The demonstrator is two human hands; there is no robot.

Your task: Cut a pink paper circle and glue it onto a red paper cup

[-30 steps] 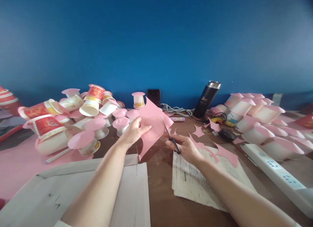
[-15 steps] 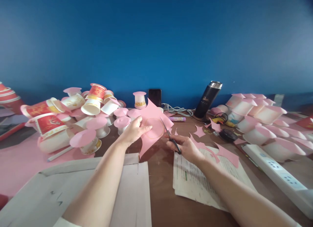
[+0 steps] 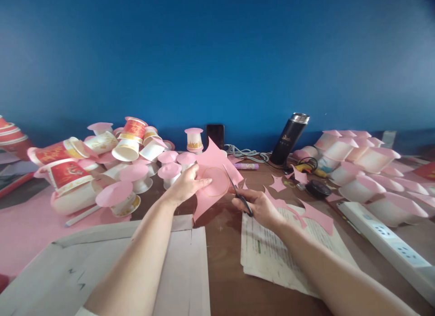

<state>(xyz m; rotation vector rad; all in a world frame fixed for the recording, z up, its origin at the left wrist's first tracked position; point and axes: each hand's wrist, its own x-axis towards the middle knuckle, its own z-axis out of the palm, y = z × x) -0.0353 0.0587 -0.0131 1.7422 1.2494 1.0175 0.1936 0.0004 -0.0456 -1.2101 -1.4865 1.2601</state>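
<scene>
My left hand pinches the left side of a pink sheet of paper, thumb on top. A circle outline is drawn on the sheet, and its outer edges are cut into curved, pointed corners. In my right hand is a pair of scissors with dark handles. Their blades point up and left and lie over the paper's right part, by the drawn circle. The sheet is held above the brown table.
Paper cups with pink discs crowd the left; more pink-topped cups are stacked right. A black thermos, a phone and a glue stick stand or lie behind. Pink scraps rest on printed sheets, near a power strip.
The pink paper has turned and shifted very slightly in my left hand. The scissors stay at its right side, almost unmoved.
</scene>
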